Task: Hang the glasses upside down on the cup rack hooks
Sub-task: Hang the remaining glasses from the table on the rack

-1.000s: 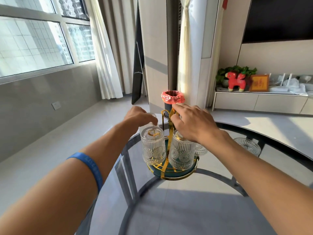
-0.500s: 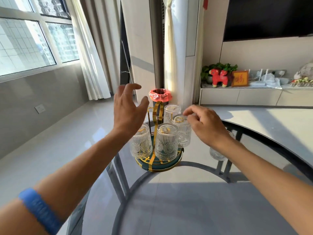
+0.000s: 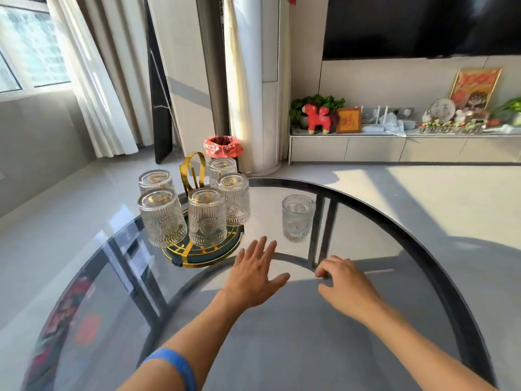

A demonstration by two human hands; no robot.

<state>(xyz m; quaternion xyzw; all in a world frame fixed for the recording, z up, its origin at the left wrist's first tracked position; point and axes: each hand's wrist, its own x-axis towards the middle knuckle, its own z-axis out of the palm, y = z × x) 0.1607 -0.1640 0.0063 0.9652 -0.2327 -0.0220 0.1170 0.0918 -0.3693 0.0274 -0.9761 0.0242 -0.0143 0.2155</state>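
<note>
A gold cup rack [image 3: 192, 172] on a round green tray [image 3: 222, 252] stands on the glass table's far left part. Several ribbed glasses hang upside down on its hooks, among them one at front left [image 3: 162, 221] and one at front middle [image 3: 207, 220]. One more ribbed glass [image 3: 298, 218] stands upright on the table, to the right of the rack. My left hand [image 3: 255, 273] hovers flat with fingers spread, just in front of the tray, holding nothing. My right hand [image 3: 345, 283] is below the upright glass, fingers loosely curled and empty.
The round glass table [image 3: 282, 348] has a dark rim and dark frame bars beneath. A bin with a red bag [image 3: 222, 146] stands on the floor behind the rack. A low cabinet [image 3: 394, 149] with a red toy horse and ornaments runs along the right wall.
Both hands have let go of the rack and drawn back toward me over the table. The view has shifted right and down, so the lone upright glass now shows fully.
</note>
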